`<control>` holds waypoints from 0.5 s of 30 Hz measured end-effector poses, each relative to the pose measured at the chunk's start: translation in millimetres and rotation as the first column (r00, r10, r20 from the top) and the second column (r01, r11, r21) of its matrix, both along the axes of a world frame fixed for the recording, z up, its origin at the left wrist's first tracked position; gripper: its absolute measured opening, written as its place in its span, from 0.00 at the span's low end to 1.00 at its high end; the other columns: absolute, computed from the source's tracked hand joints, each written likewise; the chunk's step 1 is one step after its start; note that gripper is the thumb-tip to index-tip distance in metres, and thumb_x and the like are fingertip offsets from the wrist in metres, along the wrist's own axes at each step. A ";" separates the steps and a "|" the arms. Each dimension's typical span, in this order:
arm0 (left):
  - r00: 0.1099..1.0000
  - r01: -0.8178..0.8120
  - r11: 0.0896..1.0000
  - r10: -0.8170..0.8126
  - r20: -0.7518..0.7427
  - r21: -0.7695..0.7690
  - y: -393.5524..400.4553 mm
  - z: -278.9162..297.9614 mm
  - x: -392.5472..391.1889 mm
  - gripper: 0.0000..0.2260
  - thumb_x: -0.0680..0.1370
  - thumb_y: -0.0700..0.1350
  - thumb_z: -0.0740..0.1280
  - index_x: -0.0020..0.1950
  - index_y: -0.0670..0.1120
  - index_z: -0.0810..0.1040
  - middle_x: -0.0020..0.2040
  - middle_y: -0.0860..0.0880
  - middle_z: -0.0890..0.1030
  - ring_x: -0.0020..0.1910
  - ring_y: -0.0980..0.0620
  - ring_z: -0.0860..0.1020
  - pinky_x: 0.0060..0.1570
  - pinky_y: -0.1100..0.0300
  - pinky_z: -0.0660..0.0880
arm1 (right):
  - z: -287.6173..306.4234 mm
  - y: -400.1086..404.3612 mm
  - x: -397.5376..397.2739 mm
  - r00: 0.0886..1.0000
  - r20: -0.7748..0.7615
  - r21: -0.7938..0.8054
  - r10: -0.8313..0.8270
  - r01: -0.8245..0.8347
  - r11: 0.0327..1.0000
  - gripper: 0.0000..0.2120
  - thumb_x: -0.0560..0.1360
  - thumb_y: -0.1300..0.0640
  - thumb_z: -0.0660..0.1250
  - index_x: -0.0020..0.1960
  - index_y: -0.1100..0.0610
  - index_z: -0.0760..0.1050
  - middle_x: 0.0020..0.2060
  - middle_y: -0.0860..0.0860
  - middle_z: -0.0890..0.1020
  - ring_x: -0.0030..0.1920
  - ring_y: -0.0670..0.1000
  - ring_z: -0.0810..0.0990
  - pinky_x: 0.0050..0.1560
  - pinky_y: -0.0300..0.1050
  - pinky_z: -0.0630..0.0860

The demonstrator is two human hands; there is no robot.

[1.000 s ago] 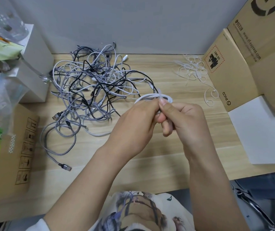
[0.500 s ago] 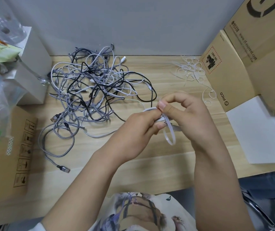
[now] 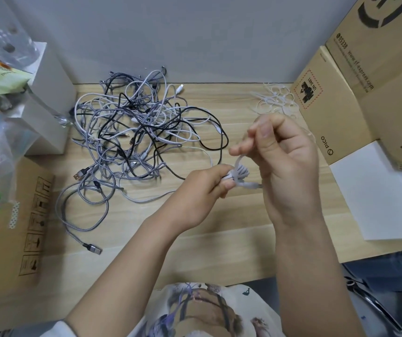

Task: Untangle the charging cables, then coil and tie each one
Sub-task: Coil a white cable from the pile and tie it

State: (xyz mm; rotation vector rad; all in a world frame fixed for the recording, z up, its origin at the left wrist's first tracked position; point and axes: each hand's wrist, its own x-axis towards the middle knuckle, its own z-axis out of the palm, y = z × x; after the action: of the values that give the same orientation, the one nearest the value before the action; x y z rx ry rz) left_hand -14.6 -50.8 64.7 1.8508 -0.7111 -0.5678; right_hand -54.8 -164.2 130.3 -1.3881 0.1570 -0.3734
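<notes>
Since half a second ago the right hand [image 3: 285, 152] has risen and drawn the white tie [image 3: 238, 164] upward, so that its loop has tightened around the bundle. The left hand [image 3: 202, 188] holds a coiled white cable [image 3: 237, 177] just above the wooden surface [image 3: 219, 239], its grip closed around the gathered loops with only a short stretch of cable showing past the fingers. The right hand pinches the free end of the tie between thumb and fingers, above and just beside the bundle. Behind the hands, to the left, a large tangle of cables [image 3: 136, 139] in grey, white and black lies on the surface, still knotted together. A small heap of spare ties [image 3: 275, 100] rests at the back right, against a cardboard box [image 3: 326, 105]. The cable looks light, soft and springy, so the coil would likely loosen if released before the tie is snug; it is best held across all its loops at the middle. The thin tie looks slippery and is best pinched close to its end.
</notes>
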 end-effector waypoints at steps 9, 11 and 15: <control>0.999 -0.028 0.998 0.029 0.032 -0.055 -9.9 -1.9 -13.5 0.14 0.79 0.33 0.59 0.39 0.50 0.63 0.34 0.56 0.67 0.34 0.65 0.69 0.37 0.72 0.65 | -26.9 7.9 -1.4 0.980 -0.190 -0.018 0.054 -0.058 0.998 0.11 0.77 0.59 0.63 0.36 0.57 0.75 0.23 0.47 0.74 0.29 0.53 0.77 0.21 0.36 0.67; 0.998 -0.042 0.997 0.046 0.045 -0.070 -14.3 -2.5 -15.6 0.13 0.78 0.31 0.58 0.42 0.49 0.64 0.37 0.58 0.68 0.37 0.69 0.70 0.38 0.75 0.66 | -28.6 13.3 -2.8 0.986 -0.159 -0.022 0.057 -0.061 0.998 0.11 0.76 0.61 0.63 0.35 0.56 0.75 0.22 0.47 0.74 0.29 0.47 0.79 0.26 0.33 0.69; 0.971 -0.234 0.964 0.225 -0.087 -0.124 -15.8 -7.2 -12.4 0.12 0.75 0.37 0.55 0.34 0.50 0.64 0.34 0.52 0.69 0.34 0.64 0.67 0.36 0.70 0.66 | -34.9 24.1 -3.7 0.988 -0.117 -0.022 0.096 -0.099 0.995 0.12 0.75 0.62 0.62 0.34 0.56 0.74 0.21 0.47 0.71 0.27 0.47 0.76 0.32 0.32 0.71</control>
State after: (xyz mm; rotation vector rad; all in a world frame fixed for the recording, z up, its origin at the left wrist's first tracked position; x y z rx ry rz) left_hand -27.0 -66.6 57.5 1.7491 -0.4662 -0.4230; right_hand -58.4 -140.0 95.4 -1.4396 0.1786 -0.2142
